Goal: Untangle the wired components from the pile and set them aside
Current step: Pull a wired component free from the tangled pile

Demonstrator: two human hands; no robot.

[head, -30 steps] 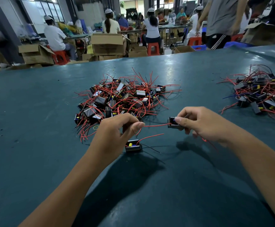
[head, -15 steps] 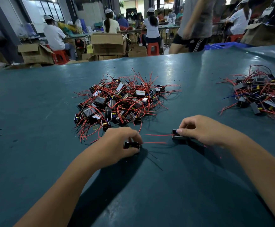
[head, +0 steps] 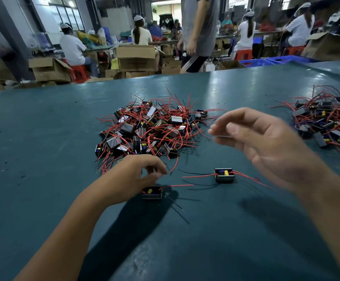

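Wired components are heaped in a tangled pile (head: 152, 130) at frame centre on the teal table (head: 43, 138): small black housings with yellow parts, knotted together by red and black leads. Two units are already laid clear of it in the lower centre, kept apart from each other, presumably so that their leads do not re-knot.

Nearer component (head: 152, 192): lies under the left hand (head: 132, 177), lower centre-left. Fingers are curled above it; whether its red lead is pinched or has just been let go cannot be told, as the fingertips are blurred.

Second component (head: 224, 175): sits alone, open side up, right of the first, red leads (head: 197, 176) trailing to both sides along the table. No hand is on it.

Right hand (head: 266, 142): raised above the table at centre-right, motion-blurred, fingers loosely bent, thumb near forefinger. Nothing is plainly held; it is read as released.

A second heap (head: 325, 122) is seen at the right edge, well apart from the main pile; judged to be the set-aside stock.

Background, upper frame: cardboard boxes (head: 134, 55), red stools, seated workers in caps, one person walking past.

Most of the pile is judged still to be sorted.
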